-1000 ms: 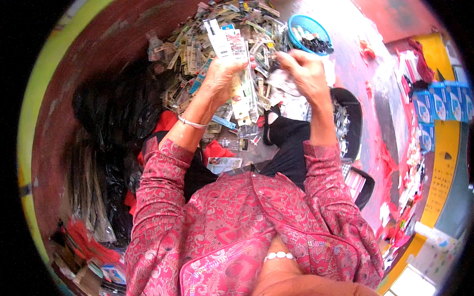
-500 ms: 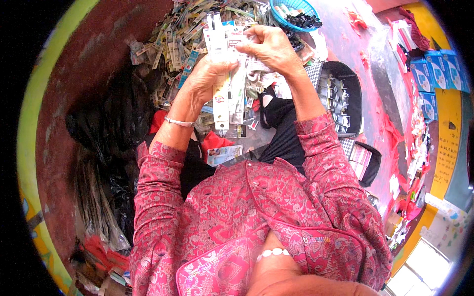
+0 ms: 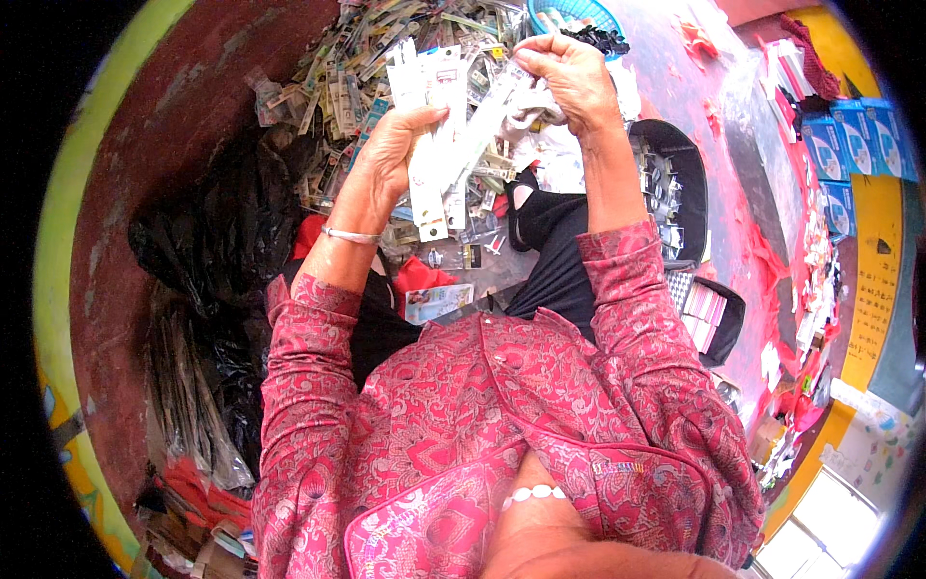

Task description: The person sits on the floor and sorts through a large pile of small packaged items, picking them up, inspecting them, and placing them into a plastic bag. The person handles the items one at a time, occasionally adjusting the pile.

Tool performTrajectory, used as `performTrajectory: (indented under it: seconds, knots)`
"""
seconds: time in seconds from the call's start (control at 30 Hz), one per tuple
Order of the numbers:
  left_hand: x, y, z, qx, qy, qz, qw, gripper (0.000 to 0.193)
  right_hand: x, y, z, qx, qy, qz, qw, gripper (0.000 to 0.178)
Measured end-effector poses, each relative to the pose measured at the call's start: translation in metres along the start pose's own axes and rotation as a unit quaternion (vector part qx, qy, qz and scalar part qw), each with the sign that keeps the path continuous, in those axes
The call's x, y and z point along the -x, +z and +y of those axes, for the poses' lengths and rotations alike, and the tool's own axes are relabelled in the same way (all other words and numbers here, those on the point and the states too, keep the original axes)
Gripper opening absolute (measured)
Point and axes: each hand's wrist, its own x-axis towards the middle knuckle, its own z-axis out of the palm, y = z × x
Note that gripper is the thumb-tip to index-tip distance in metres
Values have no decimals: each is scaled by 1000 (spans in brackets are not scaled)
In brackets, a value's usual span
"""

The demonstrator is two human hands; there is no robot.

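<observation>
Long white printed card strips (image 3: 429,193) are fanned out in my left hand (image 3: 391,150), its thumb pressed across their front. My right hand (image 3: 581,85) pinches the upper end of another narrow white strip (image 3: 482,135), which slants down across the others. Something white and bunched (image 3: 531,104) hangs just below my right fingers; its kind is unclear. Under and beyond both hands spreads a big heap of small flat packets (image 3: 352,92), many with pale card backs.
A blue plastic basket (image 3: 610,17) with black items stands beyond my right hand. To the right are a black case of small packed items (image 3: 666,193) and a smaller case (image 3: 719,328). Black plastic bags (image 3: 217,227) lie at left. Blue boxes (image 3: 854,140) stand far right.
My right hand has moved right, away from my left hand, drawing the slanted strip out with it. The strips in my left hand are now fanned further apart.
</observation>
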Motion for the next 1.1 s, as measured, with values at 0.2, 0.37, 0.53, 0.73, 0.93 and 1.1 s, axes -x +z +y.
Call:
performTrajectory:
  seconds: [0.2,0.37,0.53,0.73,0.93,1.1]
  knots:
    - [-2,-16,4,57,-57,-53,995,37,-10,-16,8,-54,-31,131,989,14]
    - [-8,-22,8,93,5,-24,995,38,-10,-11,-7,-141,-24,256,956,12]
    - [-8,-5,9,118,77,40,989,32,20,33,-15,-87,1,156,984,9]
    - [-2,-9,16,104,153,73,980,23,45,31,-9,69,39,-54,995,12]
    - [9,8,24,68,164,24,984,26,44,33,-5,-67,176,-140,972,8]
    - [11,9,24,2,207,59,977,26,41,28,0,-149,257,-173,939,6]
